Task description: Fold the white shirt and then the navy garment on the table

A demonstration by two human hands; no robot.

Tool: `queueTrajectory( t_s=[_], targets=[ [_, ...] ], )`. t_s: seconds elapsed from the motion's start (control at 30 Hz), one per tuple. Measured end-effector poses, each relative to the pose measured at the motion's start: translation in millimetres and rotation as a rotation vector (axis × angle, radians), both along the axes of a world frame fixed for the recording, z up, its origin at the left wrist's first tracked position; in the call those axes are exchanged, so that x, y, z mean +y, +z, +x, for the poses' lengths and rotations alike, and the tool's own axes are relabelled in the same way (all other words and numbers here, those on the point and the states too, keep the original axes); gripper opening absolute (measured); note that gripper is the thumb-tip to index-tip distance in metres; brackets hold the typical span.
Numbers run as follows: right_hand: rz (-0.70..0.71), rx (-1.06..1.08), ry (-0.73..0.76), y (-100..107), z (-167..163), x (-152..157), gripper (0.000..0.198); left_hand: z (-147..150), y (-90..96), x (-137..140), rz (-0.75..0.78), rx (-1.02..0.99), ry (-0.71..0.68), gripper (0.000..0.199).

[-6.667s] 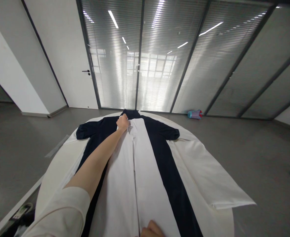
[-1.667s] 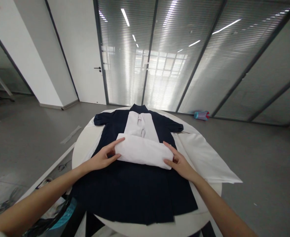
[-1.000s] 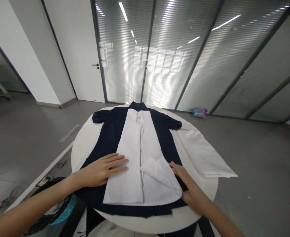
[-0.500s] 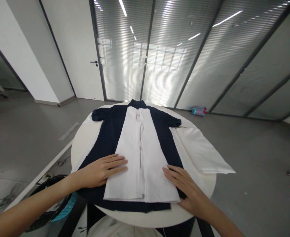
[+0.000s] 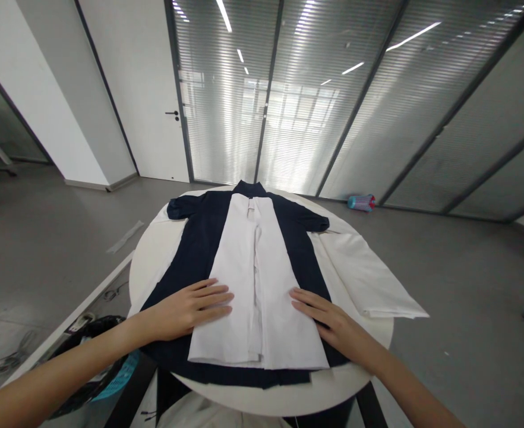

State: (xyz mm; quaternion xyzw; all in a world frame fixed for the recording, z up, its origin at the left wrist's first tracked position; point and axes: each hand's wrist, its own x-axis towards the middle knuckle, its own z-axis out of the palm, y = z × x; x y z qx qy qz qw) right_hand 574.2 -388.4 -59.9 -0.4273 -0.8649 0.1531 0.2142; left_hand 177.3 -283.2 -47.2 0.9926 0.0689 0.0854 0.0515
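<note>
A dark navy short-sleeved shirt [image 5: 206,238] lies spread on a round white table, its collar at the far edge. On top of it is a white folded garment [image 5: 237,255], with a seam or opening down its middle. My left hand [image 5: 195,306] rests flat on the left side of the white garment, fingers stretched to the right. Over the right side lies my right hand [image 5: 318,318], palm down with fingers extended. Neither hand grips anything. Another white cloth [image 5: 360,267] lies at the right, one corner hanging past the table edge.
The round white table [image 5: 284,404] stands before me. A bin with a black liner and blue basket wall [image 5: 119,377] is on the floor at left. A small blue and pink object [image 5: 361,203] lies by the glass partition. Cables [image 5: 8,359] lie on the floor.
My right hand has moved up and slightly inward over the white garment. My left hand stays nearly where it was; the garments look the same.
</note>
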Motion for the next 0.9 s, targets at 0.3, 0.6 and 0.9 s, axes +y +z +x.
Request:
queueTrajectory(
  t_s=[0.3,0.6,0.9],
  targets=[
    [-0.146,0.275,-0.061,20,-17,37,0.032,5,13.1,18,-0.435,-0.111,-0.006,0.045],
    [-0.354,0.469,-0.717,5,-35,117,0.037,53,-3.9,103,-1.52,-0.422,0.919,0.065],
    [-0.435,0.729,-0.612,3,-37,91,0.066,16,1.1,56,-1.113,-0.565,0.633,0.086]
  ],
)
